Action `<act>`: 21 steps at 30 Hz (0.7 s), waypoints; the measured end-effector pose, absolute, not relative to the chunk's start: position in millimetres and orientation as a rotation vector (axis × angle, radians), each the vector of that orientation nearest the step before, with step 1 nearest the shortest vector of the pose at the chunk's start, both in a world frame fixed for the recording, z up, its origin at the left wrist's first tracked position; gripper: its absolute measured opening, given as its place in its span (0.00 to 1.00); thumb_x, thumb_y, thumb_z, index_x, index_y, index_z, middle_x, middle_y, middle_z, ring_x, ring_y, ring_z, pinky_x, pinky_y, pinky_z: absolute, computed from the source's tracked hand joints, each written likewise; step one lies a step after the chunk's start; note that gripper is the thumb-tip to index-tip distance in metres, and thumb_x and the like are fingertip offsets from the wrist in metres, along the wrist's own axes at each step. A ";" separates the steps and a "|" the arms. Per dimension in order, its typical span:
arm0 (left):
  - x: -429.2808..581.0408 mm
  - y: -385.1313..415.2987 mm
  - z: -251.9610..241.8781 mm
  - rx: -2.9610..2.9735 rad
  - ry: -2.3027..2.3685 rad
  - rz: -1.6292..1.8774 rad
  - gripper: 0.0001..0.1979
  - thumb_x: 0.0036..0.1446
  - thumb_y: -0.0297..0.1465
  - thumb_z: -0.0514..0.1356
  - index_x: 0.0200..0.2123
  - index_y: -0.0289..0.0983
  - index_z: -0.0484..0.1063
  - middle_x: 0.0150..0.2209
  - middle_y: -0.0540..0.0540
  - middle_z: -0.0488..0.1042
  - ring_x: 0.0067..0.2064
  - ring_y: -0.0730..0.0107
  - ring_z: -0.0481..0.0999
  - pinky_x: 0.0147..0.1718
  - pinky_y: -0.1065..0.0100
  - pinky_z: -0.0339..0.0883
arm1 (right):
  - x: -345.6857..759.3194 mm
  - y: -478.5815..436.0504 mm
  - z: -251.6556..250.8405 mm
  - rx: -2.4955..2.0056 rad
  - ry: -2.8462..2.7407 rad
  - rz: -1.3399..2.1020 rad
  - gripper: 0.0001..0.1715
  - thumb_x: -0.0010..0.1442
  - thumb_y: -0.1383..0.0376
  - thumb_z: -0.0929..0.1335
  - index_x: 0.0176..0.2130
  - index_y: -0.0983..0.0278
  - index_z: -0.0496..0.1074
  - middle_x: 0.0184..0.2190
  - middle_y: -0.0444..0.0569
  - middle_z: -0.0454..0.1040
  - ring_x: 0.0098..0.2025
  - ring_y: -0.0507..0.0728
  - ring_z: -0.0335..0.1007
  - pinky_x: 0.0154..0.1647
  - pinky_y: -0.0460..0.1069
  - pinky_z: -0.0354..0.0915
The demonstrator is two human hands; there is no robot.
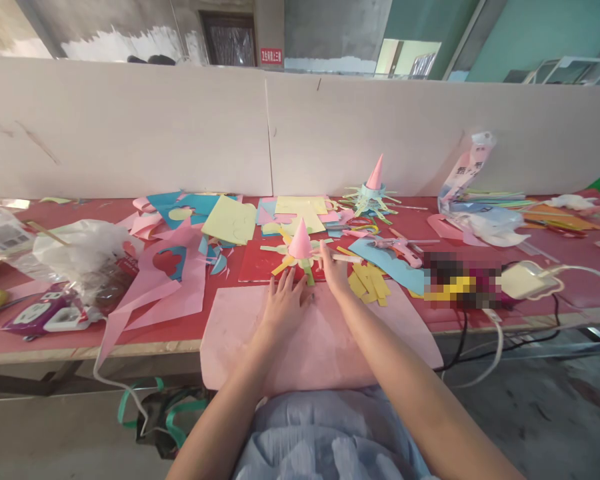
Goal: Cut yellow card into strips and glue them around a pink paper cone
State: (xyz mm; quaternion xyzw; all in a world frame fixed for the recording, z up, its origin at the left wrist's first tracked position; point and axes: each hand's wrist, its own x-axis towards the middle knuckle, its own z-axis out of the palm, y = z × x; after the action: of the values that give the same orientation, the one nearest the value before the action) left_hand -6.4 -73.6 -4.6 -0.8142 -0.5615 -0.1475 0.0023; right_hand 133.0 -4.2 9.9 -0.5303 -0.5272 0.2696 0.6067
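A pink paper cone (301, 241) stands upright in the middle of a flower-like ring of yellow, orange and green paper strips, on a shiny red board (254, 261). My left hand (284, 301) lies at the near side of this paper piece, fingers stretched out, their tips by an orange strip (283, 266) and a green strip (308, 275). At the right side of the cone, my right hand (334, 268) has its fingers closed together. A thin pale stick (349, 259) juts out to the right from it; the fingertips are partly hidden.
Yellow paper strips (370, 283) and a pink glue gun (404, 253) lie on the right. A second cone piece (373, 190) stands behind. Cut pink paper (193, 287) and a plastic bag (87, 257) are on the left. A white partition (180, 133) closes the back.
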 end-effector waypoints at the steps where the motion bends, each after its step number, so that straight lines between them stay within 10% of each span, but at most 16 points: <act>1: -6.4 -73.8 -4.2 -2.558 -1.765 -0.464 0.26 0.61 0.44 0.43 0.60 0.44 0.55 0.64 0.43 0.49 0.64 0.58 0.47 0.60 0.49 0.40 | 132.6 -3.8 9.5 -1.210 -1.237 0.660 0.27 0.57 0.46 0.58 0.25 0.64 0.71 0.15 0.42 0.63 0.18 0.49 0.59 0.20 0.45 0.56; 21: -5.6 -73.5 -3.6 -2.555 -1.764 -0.450 0.25 0.61 0.42 0.42 0.60 0.44 0.55 0.64 0.42 0.50 0.64 0.57 0.48 0.60 0.49 0.41 | 130.4 -3.9 6.6 -1.075 -1.407 0.775 0.22 0.54 0.50 0.64 0.21 0.60 0.54 0.10 0.37 0.56 0.15 0.50 0.58 0.20 0.44 0.56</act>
State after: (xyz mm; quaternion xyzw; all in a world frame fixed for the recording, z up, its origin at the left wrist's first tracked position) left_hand -5.6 -73.5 -3.6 -0.8144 -0.5623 -0.1434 0.0023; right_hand 130.4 -3.9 6.6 -0.4576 -0.5989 0.3301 0.5683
